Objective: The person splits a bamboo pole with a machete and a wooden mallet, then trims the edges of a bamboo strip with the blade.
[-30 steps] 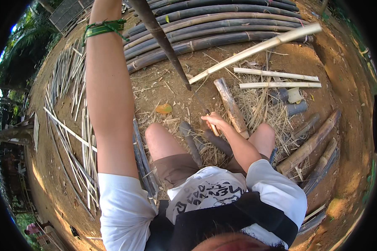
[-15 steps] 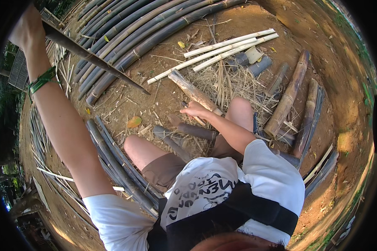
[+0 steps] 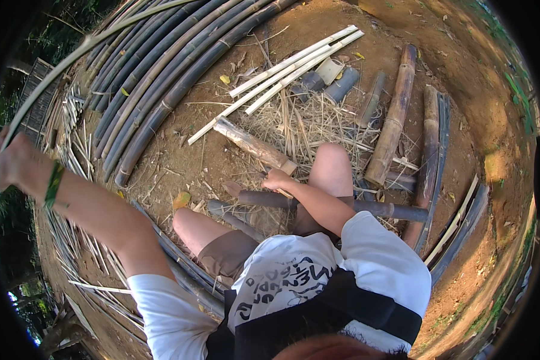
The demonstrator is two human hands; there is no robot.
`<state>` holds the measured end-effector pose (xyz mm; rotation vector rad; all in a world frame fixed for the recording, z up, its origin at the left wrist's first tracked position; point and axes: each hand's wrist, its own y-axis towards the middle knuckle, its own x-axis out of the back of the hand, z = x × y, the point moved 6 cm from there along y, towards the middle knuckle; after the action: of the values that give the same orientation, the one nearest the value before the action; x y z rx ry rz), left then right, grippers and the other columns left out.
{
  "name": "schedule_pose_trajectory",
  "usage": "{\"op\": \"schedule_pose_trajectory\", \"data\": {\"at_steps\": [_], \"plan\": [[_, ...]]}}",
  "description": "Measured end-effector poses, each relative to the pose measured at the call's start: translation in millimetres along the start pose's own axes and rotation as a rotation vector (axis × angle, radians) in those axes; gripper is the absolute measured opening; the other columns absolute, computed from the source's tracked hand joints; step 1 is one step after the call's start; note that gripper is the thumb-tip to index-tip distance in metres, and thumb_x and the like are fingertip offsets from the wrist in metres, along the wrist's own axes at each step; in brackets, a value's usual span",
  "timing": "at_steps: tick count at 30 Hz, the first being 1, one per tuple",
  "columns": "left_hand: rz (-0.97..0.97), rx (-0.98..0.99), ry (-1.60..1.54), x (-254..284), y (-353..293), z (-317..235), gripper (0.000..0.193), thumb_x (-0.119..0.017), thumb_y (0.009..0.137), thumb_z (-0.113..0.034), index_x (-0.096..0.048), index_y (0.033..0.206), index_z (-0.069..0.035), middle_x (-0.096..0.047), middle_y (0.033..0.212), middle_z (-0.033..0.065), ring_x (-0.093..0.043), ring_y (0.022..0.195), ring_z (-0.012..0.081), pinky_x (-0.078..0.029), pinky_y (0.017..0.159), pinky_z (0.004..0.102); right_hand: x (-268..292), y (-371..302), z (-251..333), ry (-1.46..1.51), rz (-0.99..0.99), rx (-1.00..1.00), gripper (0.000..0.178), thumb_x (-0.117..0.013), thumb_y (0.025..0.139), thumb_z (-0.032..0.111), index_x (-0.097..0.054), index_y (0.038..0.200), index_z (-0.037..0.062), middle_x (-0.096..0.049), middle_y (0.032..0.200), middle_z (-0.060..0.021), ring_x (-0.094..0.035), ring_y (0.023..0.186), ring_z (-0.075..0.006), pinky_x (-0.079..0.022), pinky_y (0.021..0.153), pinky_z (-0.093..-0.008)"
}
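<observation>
At the far left my left hand [image 3: 11, 161] is raised with its fingers closed round a long, slim bamboo strip [image 3: 90, 43]. The strip runs up from the hand and out over the top edge, looking bent in this view. My right hand [image 3: 277, 179] is closed in front of my right knee. In it is a knife [image 3: 264, 173], seen only as a dark end in front of the fingers and a bit of light handle behind. A split wood block [image 3: 255, 144] lies just beyond that hand. Dark bamboo pieces [image 3: 264, 199] lie between my legs.
Long dark bamboo poles [image 3: 180, 90] lie side by side at the far left. Pale split strips [image 3: 300, 63] rest beyond the block, near shavings [image 3: 288, 123]. Thick bamboo lengths [image 3: 396, 114] lie to the right. More thin strips [image 3: 90, 228] cover the ground at left.
My left hand has moved down and outward to the left. The bamboo strip has swung from pointing across the ground to pointing up and away. My right hand keeps its grip.
</observation>
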<state>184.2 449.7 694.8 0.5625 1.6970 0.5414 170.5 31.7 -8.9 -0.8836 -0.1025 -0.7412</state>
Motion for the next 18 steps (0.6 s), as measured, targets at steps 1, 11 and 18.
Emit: {"op": "schedule_pose_trajectory", "data": {"at_steps": [1,11,18], "plan": [[-0.088,0.065,-0.06,10.8,-32.2,33.4,0.017,-0.039,0.087,-0.015,-0.039,0.069,-0.012,-0.037,0.057,0.0044,-0.033,0.041,0.0179,-0.033,0.039,0.0333,0.1,1.2,-2.2,-0.024,-0.013,0.008,0.043,-0.073,0.086,0.034,-0.071,0.087,-0.009,-0.07,0.068,-0.0178,-0.072,0.067,-0.0269,-0.055,0.068,-0.042],[-0.426,0.498,-0.143,36.3,-275.1,249.8,0.011,-0.042,0.081,-0.016,-0.035,0.072,-0.013,-0.032,0.061,0.0023,-0.026,0.045,0.0149,-0.029,0.046,0.0328,-2.0,2.9,-19.8,-0.032,-0.056,0.006,0.025,-0.061,0.081,0.016,-0.07,0.071,-0.0052,-0.07,0.069,-0.0212,-0.07,0.065,-0.0324,-0.052,0.062,-0.0463],[0.189,0.954,0.826,191.4,-406.8,369.8,0.056,-0.062,0.086,-0.026,-0.046,0.131,0.003,-0.063,0.109,0.0191,-0.06,0.104,0.0318,-0.042,0.104,0.0433,-5.8,5.6,-19.2,-0.103,-0.065,-0.052,0.024,-0.06,0.081,0.014,-0.069,0.069,-0.0048,-0.07,0.066,-0.0186,-0.071,0.062,-0.0305,-0.055,0.061,-0.0418]]}}
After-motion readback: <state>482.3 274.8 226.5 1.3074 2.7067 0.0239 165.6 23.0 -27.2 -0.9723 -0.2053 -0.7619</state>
